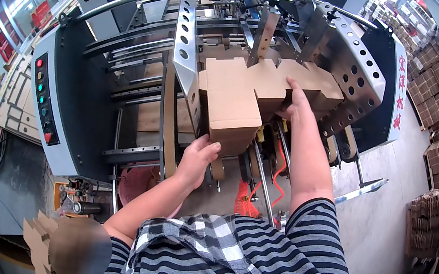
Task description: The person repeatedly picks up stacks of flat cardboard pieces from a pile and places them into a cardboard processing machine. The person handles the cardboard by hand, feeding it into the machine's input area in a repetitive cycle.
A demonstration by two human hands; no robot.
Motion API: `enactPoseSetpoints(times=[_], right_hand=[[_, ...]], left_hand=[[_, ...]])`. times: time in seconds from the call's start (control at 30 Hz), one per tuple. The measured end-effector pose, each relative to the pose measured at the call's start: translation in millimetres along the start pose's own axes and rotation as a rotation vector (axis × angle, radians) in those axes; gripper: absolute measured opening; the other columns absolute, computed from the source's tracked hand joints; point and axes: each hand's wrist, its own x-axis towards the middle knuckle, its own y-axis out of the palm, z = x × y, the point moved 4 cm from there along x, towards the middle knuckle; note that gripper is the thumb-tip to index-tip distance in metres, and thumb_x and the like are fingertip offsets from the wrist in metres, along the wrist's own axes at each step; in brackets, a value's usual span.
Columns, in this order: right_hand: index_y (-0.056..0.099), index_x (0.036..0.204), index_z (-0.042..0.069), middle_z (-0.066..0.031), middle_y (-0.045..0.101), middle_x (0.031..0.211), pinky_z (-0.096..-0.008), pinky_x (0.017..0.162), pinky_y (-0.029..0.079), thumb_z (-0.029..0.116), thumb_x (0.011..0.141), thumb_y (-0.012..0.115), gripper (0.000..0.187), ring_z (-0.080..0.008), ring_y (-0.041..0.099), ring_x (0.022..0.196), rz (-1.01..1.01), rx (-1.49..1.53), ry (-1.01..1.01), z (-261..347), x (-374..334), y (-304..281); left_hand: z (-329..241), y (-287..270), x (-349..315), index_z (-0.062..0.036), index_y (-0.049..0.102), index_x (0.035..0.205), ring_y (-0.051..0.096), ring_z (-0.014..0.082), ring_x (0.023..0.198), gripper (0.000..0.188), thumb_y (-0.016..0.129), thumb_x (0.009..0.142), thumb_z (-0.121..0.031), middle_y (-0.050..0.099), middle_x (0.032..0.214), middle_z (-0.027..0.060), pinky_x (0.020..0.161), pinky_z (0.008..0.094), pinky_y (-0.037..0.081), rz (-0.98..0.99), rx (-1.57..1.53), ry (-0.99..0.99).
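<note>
Gripping a stack of flat cardboard blanks (240, 102) at frame centre, the left hand (199, 154) curls under its lower edge while the right hand (295, 100) presses flat on its right side. The stack sits in a grey machine's feeder (188, 45). The blanks look light, stiff and loose, so are best clamped at opposite edges.

Striped short sleeves (324, 241), checked apron (211, 257).

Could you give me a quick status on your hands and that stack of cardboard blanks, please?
Left hand under the front of the cardboard blank stack. Right hand pressed on its right side. Stack between perforated metal side guides. Nothing in the way.
</note>
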Motion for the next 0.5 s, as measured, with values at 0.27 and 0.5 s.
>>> enactPoseSetpoints(times=[0.27,0.5], right_hand=[[0.047,0.126,0.01,-0.0151,0.056,0.119,-0.042,0.086,0.048,0.066,0.069,0.065,0.082,-0.032,0.059,0.1,-0.085,-0.422,0.089,15,-42,-5],[0.038,0.134,0.006,-0.0189,0.047,0.133,-0.0484,0.099,0.036,0.064,0.067,0.067,0.093,-0.0373,0.048,0.117,-0.112,-0.461,0.113,11,-34,0]], left_hand=[[13,5,-13,0.0063,0.049,0.12,0.06,0.0188,0.094,0.044,0.063,0.085,-0.016,0.06,0.106,0.0131,0.083,0.031,0.047,0.155,0.156,-0.258],[20,16,32,0.0083,0.048,0.125,0.06,0.0201,0.102,0.049,0.062,0.083,-0.013,0.06,0.117,0.0156,0.091,0.0298,0.045,0.309,0.557,0.05]])
